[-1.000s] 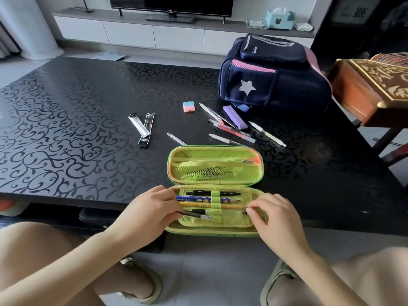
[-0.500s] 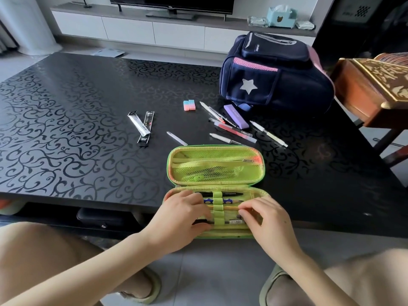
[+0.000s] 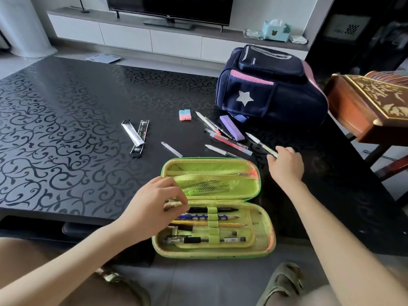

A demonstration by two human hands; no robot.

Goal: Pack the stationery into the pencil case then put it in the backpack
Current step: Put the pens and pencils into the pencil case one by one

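packets of refills (image 3: 135, 136), one silver and one black, lie touching each other on the black patterned worktop (image 3: 66, 129), beyond and to the left of the green pencil case (image 3: 262, 228). a clear thin stick (image 3: 171, 149) lies just beyond the case's left corner, and a pink and blue eraser (image 3: 184, 115) sits farther back. the left hand (image 3: 154, 208) hovers over the case's left end, its fingers loosely curled with thumb near fingertips; i see nothing held in them.

the case lies open, its mesh lid flat on the worktop and its lower half jutting over the near edge. under its elastic loops lie a black pen (image 3: 220, 210), a blue dotted pencil (image 3: 225, 217), a yellow pencil (image 3: 229, 224) and another dark pen (image 3: 198, 240) nearest the person.

beyond the lid, a loose cluster of pens (image 3: 227, 141) lies beside a purple block (image 3: 231, 127). just past the case's far right corner the right hand (image 3: 284, 164) pinches the near end of a white pen (image 3: 261, 143), whose far tip points away. the navy backpack (image 3: 271, 93) with a white star stands on the worktop well beyond the case, to its right.
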